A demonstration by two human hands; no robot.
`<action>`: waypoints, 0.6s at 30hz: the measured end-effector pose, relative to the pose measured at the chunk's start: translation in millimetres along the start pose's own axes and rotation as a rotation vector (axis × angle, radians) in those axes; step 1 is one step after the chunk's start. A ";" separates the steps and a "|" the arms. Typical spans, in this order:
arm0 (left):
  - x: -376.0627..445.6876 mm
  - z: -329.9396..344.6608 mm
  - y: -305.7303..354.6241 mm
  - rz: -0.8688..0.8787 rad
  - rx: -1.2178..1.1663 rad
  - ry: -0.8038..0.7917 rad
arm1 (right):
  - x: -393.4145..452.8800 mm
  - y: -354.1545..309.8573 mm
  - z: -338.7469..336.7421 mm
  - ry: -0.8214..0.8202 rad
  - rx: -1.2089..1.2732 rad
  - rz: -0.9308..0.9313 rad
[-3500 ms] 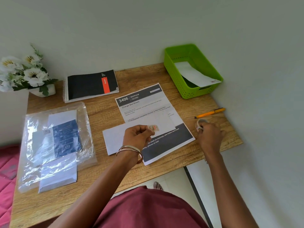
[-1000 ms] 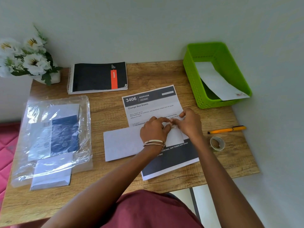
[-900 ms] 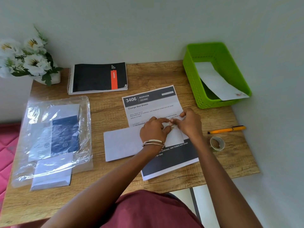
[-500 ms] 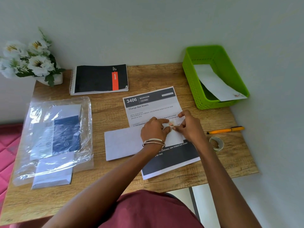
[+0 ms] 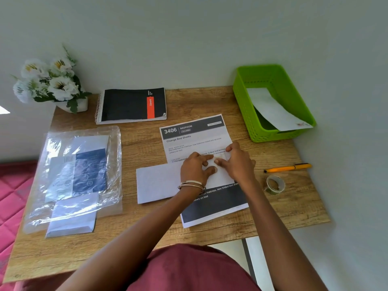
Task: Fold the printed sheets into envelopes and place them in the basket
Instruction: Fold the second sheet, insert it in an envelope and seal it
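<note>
A white envelope (image 5: 157, 181) lies across a printed sheet (image 5: 195, 141) headed "3406 Bedroom" in the middle of the wooden desk. Both hands meet at the envelope's upper right edge over a small piece of tape (image 5: 220, 159). My left hand (image 5: 195, 169) presses down there with its index finger stretched out. My right hand (image 5: 237, 164) pinches the tape's right end between thumb and index finger. At the back right stands the green basket (image 5: 243, 101), with another white envelope (image 5: 273, 110) leaning inside it.
A tape roll (image 5: 275, 184) and an orange pen (image 5: 287, 168) lie right of my hands. A black spiral notebook (image 5: 130, 106) sits at the back, white flowers (image 5: 50, 80) at the back left. A clear plastic bag (image 5: 79, 171) of envelopes lies on the left.
Earlier my right hand was at the tape roll. It came over to join the left at the envelope's edge, and the tape piece now lies flatter against the envelope.
</note>
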State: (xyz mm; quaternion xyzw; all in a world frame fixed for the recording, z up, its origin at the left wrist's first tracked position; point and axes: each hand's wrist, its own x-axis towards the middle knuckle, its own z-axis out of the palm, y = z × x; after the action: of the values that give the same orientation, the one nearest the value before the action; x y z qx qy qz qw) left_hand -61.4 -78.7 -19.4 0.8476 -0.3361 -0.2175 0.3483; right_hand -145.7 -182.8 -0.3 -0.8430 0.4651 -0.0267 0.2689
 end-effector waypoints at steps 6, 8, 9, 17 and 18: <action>-0.5 1.6 0.1 0.004 -0.011 0.011 | -0.3 6.7 -7.5 -0.120 0.090 -0.055; -0.5 0.1 -0.5 0.010 -0.030 0.005 | -1.5 7.4 -12.0 -0.140 0.115 -0.059; -0.7 -1.8 -0.9 0.019 -0.039 -0.003 | -3.0 8.2 -13.9 -0.144 0.127 -0.061; -18.6 -38.1 -25.0 0.178 0.204 0.044 | -38.9 15.5 -3.1 0.043 0.177 -0.017; -21.2 -45.8 -29.5 0.164 0.344 0.039 | -42.3 15.8 1.2 0.067 0.172 -0.017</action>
State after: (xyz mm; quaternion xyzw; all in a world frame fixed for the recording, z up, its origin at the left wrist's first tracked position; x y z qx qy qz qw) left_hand -35.8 -27.3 -7.8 0.8684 -0.4296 -0.1111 0.2212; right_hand -181.5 -155.2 -0.1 -0.8195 0.4626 -0.0972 0.3241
